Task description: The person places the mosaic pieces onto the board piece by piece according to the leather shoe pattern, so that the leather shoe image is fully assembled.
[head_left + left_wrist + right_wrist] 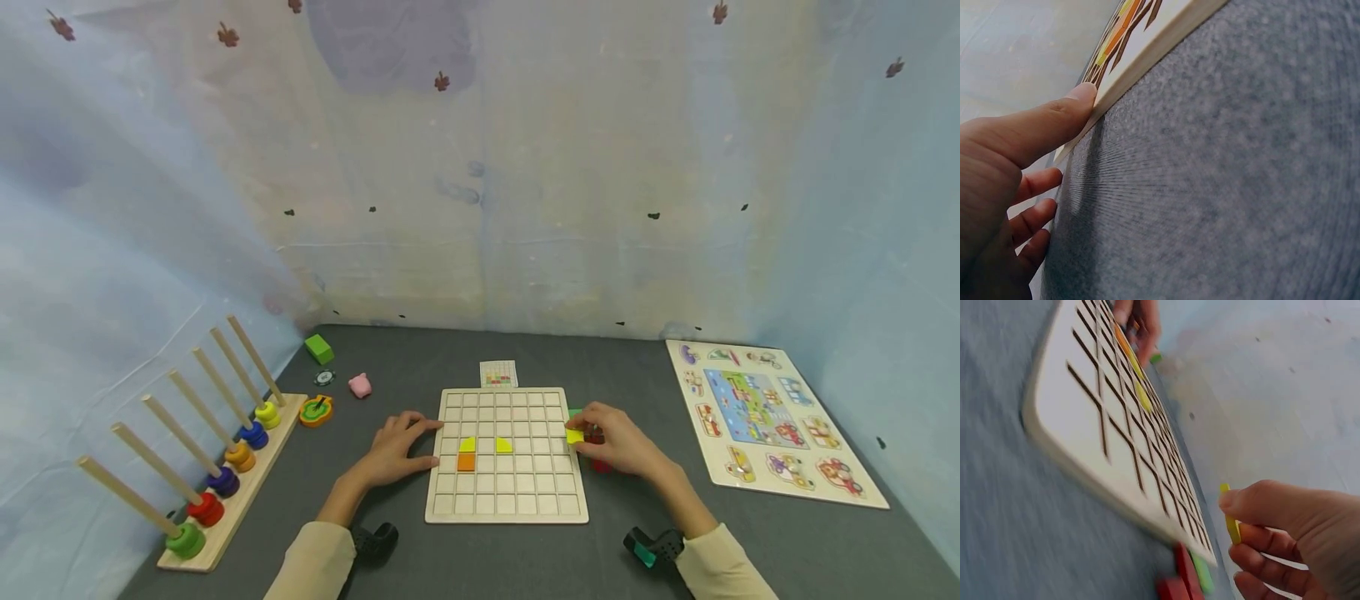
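A wooden peg rack (225, 487) with coloured rings stands along the left edge of the grey worktop (397, 358), against the blue backdrop. Just right of its far end lie a green block (318, 348), a round orange-and-green toy (316, 410) and a pink piece (360, 385), with bare worktop between them and the near edge. The left hand (397, 450) rests flat and relaxed on the worktop, its thumb and fingertips touching the left edge of the grid board (507, 500), gripping nothing. The board lies at the centre; two yellow pieces (485, 445) and an orange piece (466, 462) sit in its middle-left squares, the other squares open. A small pattern card (498, 373) lies just beyond its far edge. At the board's right edge the right hand (618, 442) pinches a yellow tile (574, 436) between thumb and fingers, above red and green pieces (1185, 581) lying beside the board. Farther right, well apart, a picture puzzle (772, 421) lies near the right backdrop.
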Demonstrator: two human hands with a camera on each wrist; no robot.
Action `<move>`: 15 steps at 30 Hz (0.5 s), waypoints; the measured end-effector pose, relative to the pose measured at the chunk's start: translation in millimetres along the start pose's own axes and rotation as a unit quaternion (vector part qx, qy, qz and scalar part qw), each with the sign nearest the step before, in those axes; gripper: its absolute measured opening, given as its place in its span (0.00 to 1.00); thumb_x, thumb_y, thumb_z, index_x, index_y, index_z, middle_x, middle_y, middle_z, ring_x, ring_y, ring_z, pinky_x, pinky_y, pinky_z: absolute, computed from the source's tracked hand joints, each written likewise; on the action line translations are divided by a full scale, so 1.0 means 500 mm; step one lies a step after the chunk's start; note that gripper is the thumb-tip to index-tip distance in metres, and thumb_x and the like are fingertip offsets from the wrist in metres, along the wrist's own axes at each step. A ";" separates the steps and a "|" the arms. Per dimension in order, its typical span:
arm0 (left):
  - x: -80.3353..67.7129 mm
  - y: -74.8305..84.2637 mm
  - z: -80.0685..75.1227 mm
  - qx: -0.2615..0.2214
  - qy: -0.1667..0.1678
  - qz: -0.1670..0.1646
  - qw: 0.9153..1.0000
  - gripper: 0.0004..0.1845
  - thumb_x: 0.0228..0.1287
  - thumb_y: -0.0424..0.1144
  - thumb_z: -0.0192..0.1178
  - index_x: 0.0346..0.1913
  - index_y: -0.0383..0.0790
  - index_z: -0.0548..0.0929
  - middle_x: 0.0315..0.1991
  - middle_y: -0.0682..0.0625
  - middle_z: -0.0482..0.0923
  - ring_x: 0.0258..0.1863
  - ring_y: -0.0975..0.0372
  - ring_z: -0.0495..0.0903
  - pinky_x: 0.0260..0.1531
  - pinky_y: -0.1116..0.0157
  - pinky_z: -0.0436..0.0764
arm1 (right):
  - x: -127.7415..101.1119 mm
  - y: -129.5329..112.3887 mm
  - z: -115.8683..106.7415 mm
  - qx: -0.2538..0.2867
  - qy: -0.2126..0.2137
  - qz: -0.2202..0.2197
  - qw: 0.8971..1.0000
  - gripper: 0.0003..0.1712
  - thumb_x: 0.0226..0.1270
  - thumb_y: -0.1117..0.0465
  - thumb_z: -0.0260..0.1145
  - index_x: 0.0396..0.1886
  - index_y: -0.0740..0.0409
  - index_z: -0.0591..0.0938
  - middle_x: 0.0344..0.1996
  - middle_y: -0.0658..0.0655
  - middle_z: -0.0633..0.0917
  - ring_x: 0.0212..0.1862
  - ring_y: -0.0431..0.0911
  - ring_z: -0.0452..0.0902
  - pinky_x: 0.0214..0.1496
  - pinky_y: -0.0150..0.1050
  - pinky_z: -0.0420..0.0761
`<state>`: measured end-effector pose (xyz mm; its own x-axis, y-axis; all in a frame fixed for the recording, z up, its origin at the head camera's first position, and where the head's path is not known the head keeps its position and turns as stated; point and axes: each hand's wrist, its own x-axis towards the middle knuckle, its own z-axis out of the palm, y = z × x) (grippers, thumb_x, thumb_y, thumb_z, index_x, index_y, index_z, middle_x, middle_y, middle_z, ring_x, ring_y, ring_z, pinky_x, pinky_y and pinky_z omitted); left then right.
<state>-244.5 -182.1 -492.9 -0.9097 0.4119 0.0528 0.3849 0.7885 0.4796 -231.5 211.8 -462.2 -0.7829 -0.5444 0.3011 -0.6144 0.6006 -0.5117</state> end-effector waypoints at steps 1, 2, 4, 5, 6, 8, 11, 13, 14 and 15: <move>0.000 0.000 0.000 0.000 0.000 0.000 1.000 0.32 0.54 0.55 0.65 0.63 0.55 0.72 0.57 0.48 0.65 0.53 0.52 0.61 0.51 0.47 0.60 | 0.006 -0.006 0.007 0.007 -0.004 -0.011 1.000 0.14 0.57 0.62 0.69 0.45 0.60 0.82 0.40 0.53 0.80 0.38 0.47 0.76 0.39 0.40 0.77; 0.000 -0.001 0.000 0.001 -0.002 0.000 1.000 0.32 0.54 0.55 0.65 0.63 0.56 0.72 0.57 0.49 0.65 0.53 0.52 0.61 0.51 0.47 0.60 | 0.013 -0.012 0.013 0.016 -0.009 -0.023 1.000 0.15 0.58 0.63 0.69 0.45 0.60 0.82 0.40 0.53 0.80 0.38 0.47 0.76 0.37 0.40 0.77; 0.000 -0.001 0.001 0.001 0.000 0.000 1.000 0.32 0.54 0.55 0.65 0.63 0.56 0.72 0.57 0.49 0.65 0.53 0.52 0.61 0.50 0.47 0.60 | 0.025 -0.023 0.029 0.033 -0.020 -0.047 0.998 0.15 0.58 0.64 0.68 0.46 0.60 0.82 0.40 0.54 0.80 0.38 0.48 0.76 0.36 0.39 0.76; 0.000 -0.002 0.001 0.002 0.000 0.001 1.000 0.31 0.54 0.55 0.65 0.63 0.56 0.72 0.57 0.49 0.65 0.53 0.52 0.61 0.50 0.47 0.60 | 0.032 -0.028 0.037 0.041 -0.026 -0.057 0.997 0.15 0.59 0.63 0.67 0.47 0.60 0.82 0.40 0.54 0.80 0.37 0.48 0.76 0.35 0.38 0.76; 0.000 -0.002 0.002 0.002 0.000 0.001 1.000 0.31 0.54 0.55 0.65 0.63 0.56 0.72 0.57 0.49 0.65 0.53 0.52 0.61 0.50 0.47 0.60 | 0.038 -0.033 0.045 0.048 -0.033 -0.067 0.996 0.15 0.59 0.63 0.67 0.47 0.60 0.81 0.40 0.54 0.80 0.36 0.48 0.76 0.35 0.37 0.76; 0.000 -0.002 0.002 0.003 0.000 0.002 1.000 0.32 0.54 0.55 0.65 0.63 0.56 0.72 0.57 0.49 0.65 0.53 0.52 0.62 0.50 0.47 0.61 | 0.050 -0.044 0.060 0.059 -0.047 -0.078 0.994 0.15 0.60 0.62 0.66 0.48 0.59 0.81 0.38 0.52 0.81 0.36 0.46 0.76 0.35 0.36 0.76; 0.000 -0.002 0.002 0.003 -0.001 0.004 1.000 0.32 0.54 0.55 0.65 0.63 0.56 0.72 0.57 0.49 0.65 0.53 0.52 0.61 0.51 0.47 0.60 | 0.066 -0.063 0.081 0.072 -0.059 -0.080 0.992 0.15 0.60 0.61 0.67 0.48 0.58 0.81 0.37 0.51 0.82 0.36 0.45 0.77 0.37 0.35 0.77; 0.000 -0.002 0.001 0.003 0.001 0.006 1.000 0.32 0.54 0.55 0.65 0.63 0.55 0.72 0.57 0.48 0.65 0.53 0.52 0.62 0.50 0.46 0.60 | 0.076 -0.076 0.096 0.076 -0.055 -0.081 0.992 0.16 0.58 0.60 0.69 0.46 0.58 0.81 0.37 0.50 0.82 0.36 0.44 0.77 0.38 0.34 0.77; 0.000 -0.002 0.001 0.001 0.001 0.006 1.000 0.32 0.54 0.55 0.65 0.63 0.55 0.72 0.57 0.48 0.65 0.53 0.52 0.62 0.51 0.46 0.60 | 0.080 -0.081 0.104 0.074 -0.051 -0.083 0.992 0.16 0.58 0.60 0.69 0.45 0.58 0.81 0.37 0.50 0.82 0.36 0.43 0.77 0.38 0.33 0.76; 0.000 -0.001 0.000 0.000 0.002 0.007 1.000 0.32 0.54 0.55 0.65 0.63 0.54 0.72 0.57 0.48 0.65 0.53 0.52 0.62 0.51 0.46 0.60 | 0.084 -0.086 0.112 0.073 -0.045 -0.087 0.993 0.15 0.57 0.59 0.70 0.44 0.57 0.81 0.36 0.50 0.82 0.35 0.43 0.77 0.38 0.32 0.76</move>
<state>-244.5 -182.7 -493.2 -0.9045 0.4219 0.0627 0.3982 0.7827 0.4784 -232.7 130.2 -472.7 -0.6509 -0.6860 0.3251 -0.7132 0.4059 -0.5715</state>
